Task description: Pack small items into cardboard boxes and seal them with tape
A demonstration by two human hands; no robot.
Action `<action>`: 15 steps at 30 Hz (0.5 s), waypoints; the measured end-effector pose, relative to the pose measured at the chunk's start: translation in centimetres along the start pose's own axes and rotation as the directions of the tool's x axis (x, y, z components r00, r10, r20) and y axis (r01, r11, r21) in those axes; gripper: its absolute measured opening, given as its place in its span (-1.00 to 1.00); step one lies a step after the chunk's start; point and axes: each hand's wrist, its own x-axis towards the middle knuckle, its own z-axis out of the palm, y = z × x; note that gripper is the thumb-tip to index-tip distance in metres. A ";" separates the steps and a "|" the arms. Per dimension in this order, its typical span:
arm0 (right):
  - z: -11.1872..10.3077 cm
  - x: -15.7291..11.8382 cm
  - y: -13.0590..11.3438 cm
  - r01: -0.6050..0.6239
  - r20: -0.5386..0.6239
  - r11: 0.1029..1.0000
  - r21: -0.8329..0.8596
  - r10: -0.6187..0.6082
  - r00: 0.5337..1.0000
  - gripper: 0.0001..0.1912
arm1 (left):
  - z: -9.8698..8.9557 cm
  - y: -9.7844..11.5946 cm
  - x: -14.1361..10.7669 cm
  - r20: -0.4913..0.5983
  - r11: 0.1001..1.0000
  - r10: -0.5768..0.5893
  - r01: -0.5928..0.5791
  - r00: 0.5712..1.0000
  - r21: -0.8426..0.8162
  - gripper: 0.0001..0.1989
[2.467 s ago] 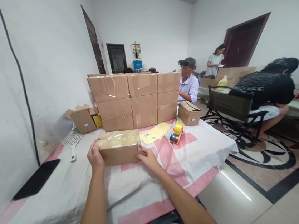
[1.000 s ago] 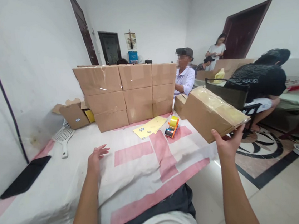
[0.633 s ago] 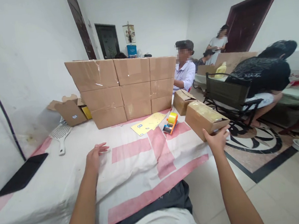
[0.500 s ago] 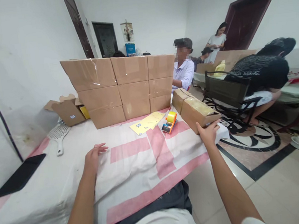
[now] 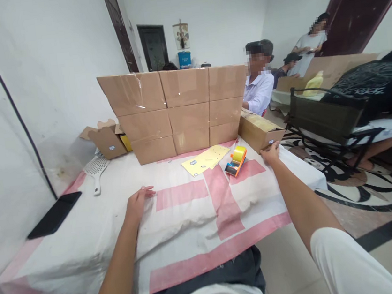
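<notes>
On the table point(image 5: 186, 221), tape-topped brown carton point(image 5: 256, 133), right grip point(image 5: 271, 153) around near end, left grip point(image 5: 139, 202) loose

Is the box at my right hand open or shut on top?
Looks shut: the box at the right hand has a flat top with tape along it.

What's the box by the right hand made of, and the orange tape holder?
Box: looks like cardboard with a dull finish, judging by its plain brown sides.
Tape holder: probably smooth, hard plastic, since its frame is bright, even orange.
</notes>
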 end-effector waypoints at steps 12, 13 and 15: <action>0.3 -1.1 2.5 0.161 -0.151 0.987 -0.021 -0.162 0.975 -0.29 | -3.6 1.7 5.5 0.058 0.982 -0.163 0.156 0.985 0.109 -0.38; 0.3 -1.0 3.0 0.177 -0.183 0.984 -0.012 -0.176 0.967 -0.34 | -4.5 1.9 7.1 0.030 0.978 -0.166 0.161 0.986 0.135 -0.38; 0.4 -0.6 3.8 0.219 -0.246 0.976 0.005 -0.211 0.946 -0.43 | -6.3 2.3 10.5 -0.051 0.971 -0.141 0.148 0.989 0.187 -0.35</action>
